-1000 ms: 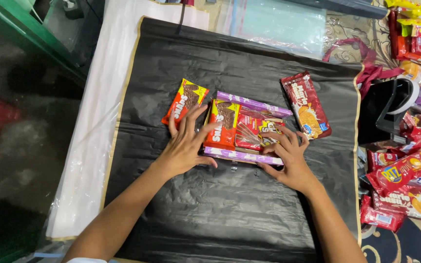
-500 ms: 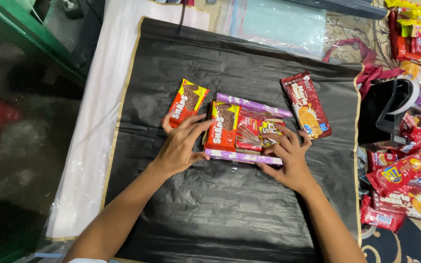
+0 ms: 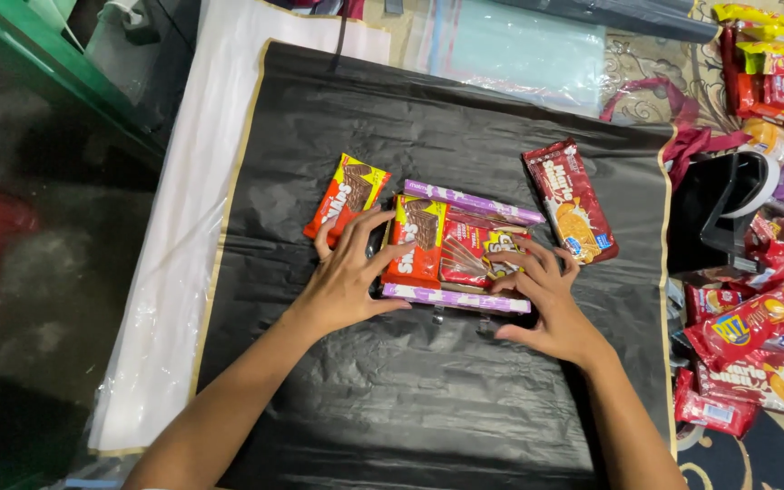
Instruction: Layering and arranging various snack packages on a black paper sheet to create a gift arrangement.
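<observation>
The left hand [image 3: 348, 281] lies spread, fingers on an orange wafer pack [image 3: 416, 240] at the cluster's left edge. The right hand [image 3: 546, 304] is half curled, fingertips pressing the red packs [image 3: 465, 254] between two purple bars [image 3: 474, 201]. The cluster sits mid-sheet [image 3: 410, 399], grouped but unwrapped. Another orange pack [image 3: 348, 192] and a biscuit pack [image 3: 570, 200] lie loose beside it. The snack heap [image 3: 773, 336] at right is cut off; what lies under the cluster is hidden.

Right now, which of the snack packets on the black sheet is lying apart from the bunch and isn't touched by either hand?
The dark red biscuit packet, lying slanted at the bunch's upper right on the black sheet. The left hand and right hand rest on the clustered packets.
</observation>
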